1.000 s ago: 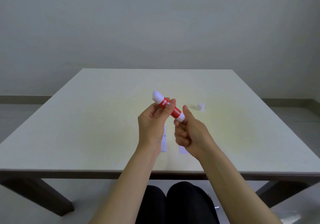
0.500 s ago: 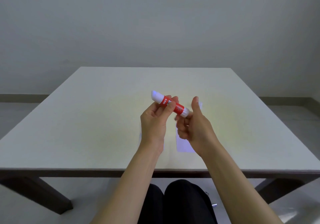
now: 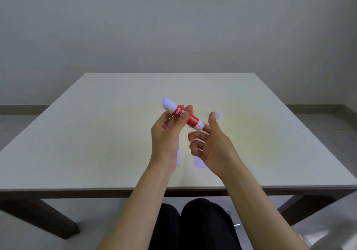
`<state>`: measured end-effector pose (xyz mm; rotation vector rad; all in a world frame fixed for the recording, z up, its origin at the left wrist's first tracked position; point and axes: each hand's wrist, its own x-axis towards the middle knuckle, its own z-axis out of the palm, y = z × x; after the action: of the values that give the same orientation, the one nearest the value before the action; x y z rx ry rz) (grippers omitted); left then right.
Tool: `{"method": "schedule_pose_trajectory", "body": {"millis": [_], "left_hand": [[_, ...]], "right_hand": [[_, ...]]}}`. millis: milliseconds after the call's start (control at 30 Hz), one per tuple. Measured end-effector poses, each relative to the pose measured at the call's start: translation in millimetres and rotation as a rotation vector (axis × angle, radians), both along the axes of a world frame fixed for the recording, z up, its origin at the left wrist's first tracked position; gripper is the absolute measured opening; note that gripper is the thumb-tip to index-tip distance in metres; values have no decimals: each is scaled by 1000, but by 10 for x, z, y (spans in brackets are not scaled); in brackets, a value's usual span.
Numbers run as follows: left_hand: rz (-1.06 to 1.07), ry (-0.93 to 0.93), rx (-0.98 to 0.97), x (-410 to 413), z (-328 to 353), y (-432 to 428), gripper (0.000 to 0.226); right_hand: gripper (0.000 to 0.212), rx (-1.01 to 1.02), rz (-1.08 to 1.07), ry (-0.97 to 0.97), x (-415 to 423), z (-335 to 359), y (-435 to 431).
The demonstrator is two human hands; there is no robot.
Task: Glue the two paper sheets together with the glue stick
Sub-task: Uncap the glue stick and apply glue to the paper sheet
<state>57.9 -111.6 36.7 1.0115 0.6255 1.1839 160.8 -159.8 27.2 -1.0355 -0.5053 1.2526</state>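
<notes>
- Glue stick [image 3: 183,115] is up in the air over the middle of the table [image 3: 96,130], tilted, white tip pointing up and away to the left, white twist base low on the right
- Left hand [image 3: 167,134] has it pinched round the red barrel, thumb on the near side, fingers [image 3: 188,108] wrapped over the label
- Right hand [image 3: 209,145] sits just below the base, thumb cocked up, fingers loosely curled and blurred; it grips nothing that I can make out, and whether a fingertip touches the twist base I cannot tell
- Cap [image 3: 219,114] looks to be off, lying on the table just beyond the right thumb, so I'd call this the winding-out step
- To do it well: keep the barrel locked in the left hand and let only the right thumb and forefinger turn the base
- Wind out just a short collar of glue; too much and it will likely smear or snap under pressure
- Down on the table, two papers wait under the hands, left sheet [image 3: 178,156] mostly hidden by the left wrist, right sheet [image 3: 199,162] peeking out beside the right palm, a gap between them
- Next call: pin one sheet flat with the free hand and stroke glue out to its edges before laying the other on
</notes>
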Motion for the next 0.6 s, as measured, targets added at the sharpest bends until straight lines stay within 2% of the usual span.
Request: {"method": "schedule_pose_trajectory", "body": {"millis": [100,233,300,400,500,533,600], "left_hand": [[-1,22,-13,-36,-67,18,18],[-24,62,4,-61,-152,17,22],[-35,74,19,-70,-179,33,22],[-36,104,53,-50,-208,31,25],[-69,136,125,-29,-196,40,20],[-100,175,163,-44,-194,59,21],[-182,351,288,-135,-225,129,29]], "right_hand": [[35,113,12,-62,34,0,-19],[30,-96,71,125,25,-6,5],[33,-143,88,160,35,-33,13],[41,-21,102,174,-7,-77,14],[27,142,107,232,-98,-105,40],[20,159,79,264,-109,-98,53],[20,146,-24,357,-56,-102,82]]}}
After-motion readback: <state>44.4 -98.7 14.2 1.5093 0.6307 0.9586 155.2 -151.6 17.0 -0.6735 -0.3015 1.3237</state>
